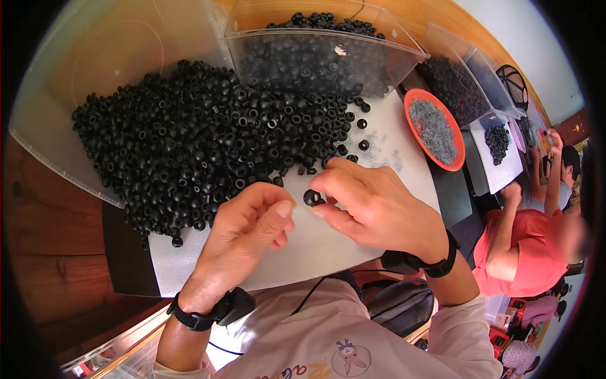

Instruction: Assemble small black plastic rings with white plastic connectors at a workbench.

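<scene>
Between the thumb and index finger of my right hand [379, 205] is a small black round part with a hole [312, 198], its opening partly in view. My left hand [249, 230] is just left of it, thumb laid against curled fingers; anything inside is hidden. The two hands are apart, above a white work surface [328, 237]. Beyond them spreads a large heap of similar black hollow parts [208, 126], several lying loose near my right fingertips.
A clear bin [322, 60] of black parts stands at the back. An orange bowl [459, 148] of small translucent pieces sits right, near another clear bin [489, 85]. Tiny clear pieces [385, 151] are scattered on the surface. A person in a coral shirt [524, 252] works at right.
</scene>
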Tool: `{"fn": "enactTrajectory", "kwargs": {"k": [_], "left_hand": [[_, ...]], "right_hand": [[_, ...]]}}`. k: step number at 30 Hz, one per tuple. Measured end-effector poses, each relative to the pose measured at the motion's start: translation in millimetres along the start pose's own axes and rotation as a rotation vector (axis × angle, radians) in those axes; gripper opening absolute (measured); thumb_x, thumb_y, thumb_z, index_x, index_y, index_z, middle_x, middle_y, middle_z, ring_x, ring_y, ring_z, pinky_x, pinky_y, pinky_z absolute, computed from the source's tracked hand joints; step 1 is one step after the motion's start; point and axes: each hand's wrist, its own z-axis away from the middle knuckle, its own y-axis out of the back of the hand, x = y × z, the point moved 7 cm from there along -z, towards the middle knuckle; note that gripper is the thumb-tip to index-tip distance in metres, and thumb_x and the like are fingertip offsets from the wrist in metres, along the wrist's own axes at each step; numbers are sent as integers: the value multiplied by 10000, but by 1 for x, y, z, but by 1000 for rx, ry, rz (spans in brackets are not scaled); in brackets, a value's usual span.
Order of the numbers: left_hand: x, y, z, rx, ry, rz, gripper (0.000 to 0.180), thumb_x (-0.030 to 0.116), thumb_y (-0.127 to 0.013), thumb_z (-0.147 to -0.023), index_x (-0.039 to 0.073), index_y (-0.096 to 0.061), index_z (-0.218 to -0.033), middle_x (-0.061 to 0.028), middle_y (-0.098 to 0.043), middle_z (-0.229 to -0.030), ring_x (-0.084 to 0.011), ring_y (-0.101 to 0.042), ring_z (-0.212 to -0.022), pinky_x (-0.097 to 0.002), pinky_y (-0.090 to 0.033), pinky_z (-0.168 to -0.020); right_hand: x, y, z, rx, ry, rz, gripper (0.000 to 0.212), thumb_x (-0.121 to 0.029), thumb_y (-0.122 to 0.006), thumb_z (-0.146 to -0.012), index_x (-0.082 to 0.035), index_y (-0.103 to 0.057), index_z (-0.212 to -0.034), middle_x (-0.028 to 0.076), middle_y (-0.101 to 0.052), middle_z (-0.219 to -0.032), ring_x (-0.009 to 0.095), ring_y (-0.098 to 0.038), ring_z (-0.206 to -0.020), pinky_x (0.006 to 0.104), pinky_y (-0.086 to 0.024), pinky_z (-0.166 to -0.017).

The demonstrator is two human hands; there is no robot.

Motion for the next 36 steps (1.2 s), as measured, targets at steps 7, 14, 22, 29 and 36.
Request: {"fn": "enactTrajectory", "kwargs": {"k": [7, 14, 22, 29, 36], "left_hand": [[12, -11, -6, 19, -134, 30, 199, 184, -592, -954, -3, -576, -1021, -16, -610, -873, -53, -534, -725, -210, -458, -649], [2, 1, 5, 25, -144, 148, 206, 178, -535, -981, -6, -578, -1062, -36, -617, -874, -95, -572, -744, -239, -477, -678], [15, -6, 3, -60, -161, 331, 253, 195, -508, -988, -23, -556, -1109, -64, -625, -860, -127, -585, -734, -258, -479, -686], [0, -2, 14, -49, -31, 346, 253, 245, -483, -991, -1, -534, -1017, -87, -625, -860, -160, -594, -743, -281, -479, -692], [-44, -35, 18, -248, 184, 54, 206, 218, -498, -992, 14, -523, -1014, -44, -606, -874, -94, -547, -777, -257, -470, -737]], "right_hand": [[-15, 5, -9, 108, 58, 17, 176, -59, -648, -790, -26, -505, -886, 91, -512, -791, 280, -591, -637, 383, -450, -467], [-12, 7, 7, 149, 93, -240, 337, -21, -646, -793, -11, -552, -1116, 77, -537, -822, 261, -601, -656, 352, -482, -503], [-18, 8, -4, 191, 119, -298, 366, -16, -657, -805, -35, -574, -1161, 103, -557, -830, 277, -588, -635, 344, -478, -536], [48, 39, 27, 123, -233, -119, 59, -50, -625, -877, 5, -606, -866, 89, -546, -697, 207, -521, -597, 320, -409, -536], [61, 16, 48, -35, -228, 48, 128, 0, -582, -819, -27, -562, -943, 120, -563, -836, 320, -566, -739, 393, -440, -621]]}}
